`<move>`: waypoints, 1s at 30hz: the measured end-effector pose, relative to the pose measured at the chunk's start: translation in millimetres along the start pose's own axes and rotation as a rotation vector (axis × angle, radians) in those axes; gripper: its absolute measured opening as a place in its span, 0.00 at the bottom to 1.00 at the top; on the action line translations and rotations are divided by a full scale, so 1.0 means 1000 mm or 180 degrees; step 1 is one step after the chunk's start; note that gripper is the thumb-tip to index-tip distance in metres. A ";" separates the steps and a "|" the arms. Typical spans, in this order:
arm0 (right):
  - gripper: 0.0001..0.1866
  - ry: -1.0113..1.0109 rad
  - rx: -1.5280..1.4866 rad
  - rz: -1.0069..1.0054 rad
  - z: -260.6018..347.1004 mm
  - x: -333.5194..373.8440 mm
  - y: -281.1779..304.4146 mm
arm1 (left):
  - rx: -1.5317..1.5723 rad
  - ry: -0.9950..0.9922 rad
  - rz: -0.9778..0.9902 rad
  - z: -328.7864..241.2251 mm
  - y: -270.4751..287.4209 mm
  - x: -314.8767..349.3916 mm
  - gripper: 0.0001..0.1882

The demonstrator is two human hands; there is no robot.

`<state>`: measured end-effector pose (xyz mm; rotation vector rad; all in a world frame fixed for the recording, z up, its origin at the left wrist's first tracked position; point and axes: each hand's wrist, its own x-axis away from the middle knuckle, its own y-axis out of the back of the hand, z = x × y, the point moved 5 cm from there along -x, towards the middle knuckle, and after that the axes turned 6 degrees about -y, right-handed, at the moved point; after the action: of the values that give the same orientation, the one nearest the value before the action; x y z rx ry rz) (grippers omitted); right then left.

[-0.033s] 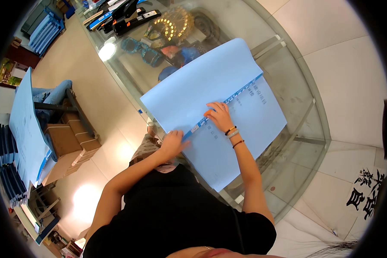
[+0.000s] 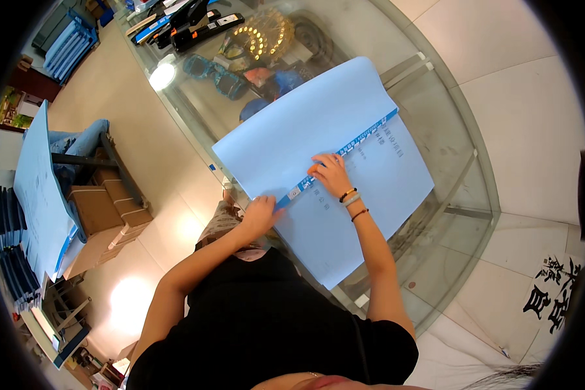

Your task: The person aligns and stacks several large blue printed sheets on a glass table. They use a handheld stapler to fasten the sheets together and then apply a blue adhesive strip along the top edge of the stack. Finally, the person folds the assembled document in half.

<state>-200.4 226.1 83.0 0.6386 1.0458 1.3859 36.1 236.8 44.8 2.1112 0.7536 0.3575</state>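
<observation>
A light blue folder cover [image 2: 383, 195] lies on a glass-topped table, with dark lettering on its near part. Its far flap [image 2: 292, 123] bows upward a little. Between the two parts runs a narrow printed blue spine strip [image 2: 364, 138]. My left hand [image 2: 261, 214] grips the cover at the strip's left end, fingers bent together. My right hand [image 2: 331, 175], wearing bracelets at the wrist, pinches the strip near its middle with curled fingers. The fingertips of both hands are partly hidden.
Staplers [image 2: 208, 32] and other tools crowd the table's far left corner. Under the glass lie blue glasses [image 2: 218, 77] and gold-coloured trinkets [image 2: 266, 39]. To the left, more blue covers [image 2: 42, 195] rest beside cardboard boxes [image 2: 101, 211]. The table's rounded glass edge [image 2: 478, 149] curves along the right.
My left hand has shifted very slightly at the strip's left end; its fingers were blurred and are now sharper. My right hand and the cover stay nearly in place.
</observation>
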 end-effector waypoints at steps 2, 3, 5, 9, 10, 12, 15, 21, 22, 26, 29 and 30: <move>0.09 -0.0071 -0.0034 0.0071 -0.007 -0.001 -0.009 | 0.0034 0.0231 0.0065 0.012 -0.003 -0.002 0.18; 0.11 -0.0100 -0.0049 0.0098 -0.010 -0.003 -0.011 | 0.0044 0.0343 0.0091 0.017 -0.003 -0.003 0.17; 0.17 -0.0618 -0.0359 0.0251 -0.021 -0.009 -0.015 | -0.0001 0.0649 0.0378 0.023 -0.001 -0.004 0.16; 0.27 -0.0854 -0.0455 0.0663 -0.029 -0.027 -0.007 | -0.0575 0.0428 0.0254 0.009 0.017 -0.018 0.15; 0.26 -0.0721 -0.0277 0.0584 -0.037 -0.030 -0.005 | -0.0548 0.0316 0.0343 0.004 0.018 -0.024 0.16; 0.24 -0.0459 0.0128 0.0385 -0.068 -0.037 0.013 | -0.0505 0.0036 0.0488 -0.011 0.019 -0.049 0.18; 0.18 -0.0910 0.0439 0.0288 -0.161 -0.045 0.054 | -0.0050 -0.0466 -0.0026 -0.028 0.012 -0.099 0.23; 0.08 -0.1184 0.1168 0.1311 -0.277 -0.060 0.122 | 0.0272 -0.0414 -0.0504 -0.052 -0.039 -0.211 0.20; 0.07 -0.1171 0.1074 0.1344 -0.284 -0.065 0.126 | 0.0345 -0.0368 -0.0599 -0.057 -0.046 -0.226 0.18; 0.05 -0.1085 0.0858 0.1399 -0.295 -0.075 0.131 | 0.0345 -0.0267 -0.0849 -0.064 -0.069 -0.264 0.11; 0.03 -0.1080 0.0831 0.1289 -0.296 -0.076 0.128 | 0.0072 -0.0280 -0.0898 -0.062 -0.081 -0.276 0.10; 0.03 -0.1099 0.0833 0.1230 -0.297 -0.076 0.127 | -0.0026 -0.0301 -0.0910 -0.060 -0.083 -0.278 0.09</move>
<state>-510.3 107.7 79.3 1.2786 0.8563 1.4068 -241.7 138.2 18.5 1.9630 0.9795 0.1049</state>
